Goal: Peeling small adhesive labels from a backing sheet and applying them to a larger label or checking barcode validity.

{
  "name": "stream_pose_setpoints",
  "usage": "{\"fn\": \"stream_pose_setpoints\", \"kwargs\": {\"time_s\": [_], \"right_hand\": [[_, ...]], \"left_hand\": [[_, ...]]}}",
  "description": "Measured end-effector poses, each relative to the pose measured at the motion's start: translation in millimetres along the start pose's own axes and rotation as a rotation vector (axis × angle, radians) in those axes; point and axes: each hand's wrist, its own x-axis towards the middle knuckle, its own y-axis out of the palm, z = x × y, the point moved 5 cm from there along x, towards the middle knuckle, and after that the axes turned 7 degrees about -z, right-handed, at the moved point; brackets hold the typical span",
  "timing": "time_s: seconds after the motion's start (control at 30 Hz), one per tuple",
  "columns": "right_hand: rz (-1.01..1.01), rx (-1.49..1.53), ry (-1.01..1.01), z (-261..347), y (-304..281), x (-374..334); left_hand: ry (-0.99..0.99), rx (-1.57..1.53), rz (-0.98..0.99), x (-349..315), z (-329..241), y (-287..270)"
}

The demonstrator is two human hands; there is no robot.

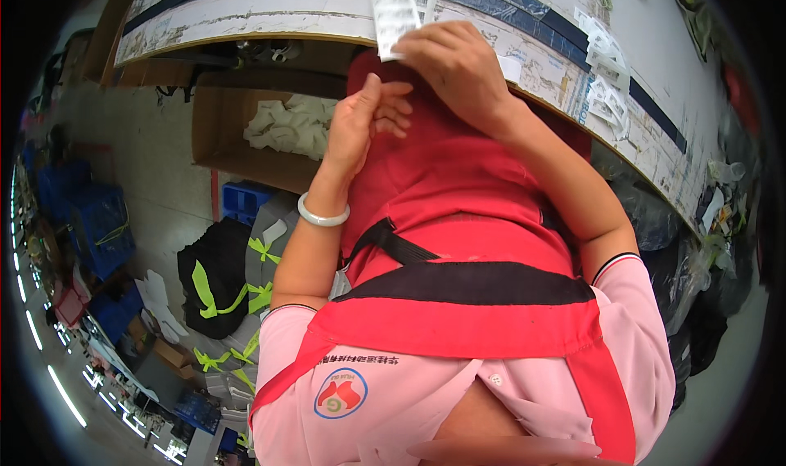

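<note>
A printed white sheet (395, 18) is pinched between the right hand's (417, 45) thumb and fingers at the front edge of a scuffed white table (246, 22) with dark blue strips. The left hand (364, 122) is held loosely curled, just off that edge. White labels (607, 106) are scattered farther right. Below the table's left side, crumpled white material (291, 126) is held in a cardboard box (219, 126); blue crates (100, 233) are set on the grey floor (164, 175).
</note>
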Motion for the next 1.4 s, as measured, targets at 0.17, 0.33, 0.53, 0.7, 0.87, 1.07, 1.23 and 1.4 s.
{"fn": "stream_pose_setpoints", "kwargs": {"time_s": [0.17,0.33,0.53,0.7,0.87,1.07,1.23,1.4], "right_hand": [[0.269,0.512,0.089,70.6,-21.5,-30.7],[0.227,0.648,0.67,34.2,-52.9,-38.5],[0.269,0.809,1.024,0.5,-50.9,-57.4],[0.246,0.831,1.134,-3.1,-57.0,-63.4],[0.182,0.832,1.172,-12.3,-57.3,-66.0],[0.269,0.912,1.129,-1.4,-51.4,-64.0],[0.248,0.874,1.18,-7.3,-61.2,-63.0],[0.267,0.972,1.232,-6.1,-58.7,-63.6]], "left_hand": [[0.041,-0.161,-0.051,9.9,-22.0,5.7],[0.047,-0.03,-0.026,-5.5,-18.1,21.6],[0.11,0.234,0.098,-16.8,-7.4,50.0],[0.036,0.075,0.142,-9.7,-6.2,52.0],[0.219,0.25,-0.066,17.9,-39.1,38.7],[0.83,0.66,-0.207,83.4,-117.2,44.2],[0.794,0.661,-0.164,37.2,-94.8,63.0],[-0.031,0.378,0.288,4.7,-24.5,63.7]]}}
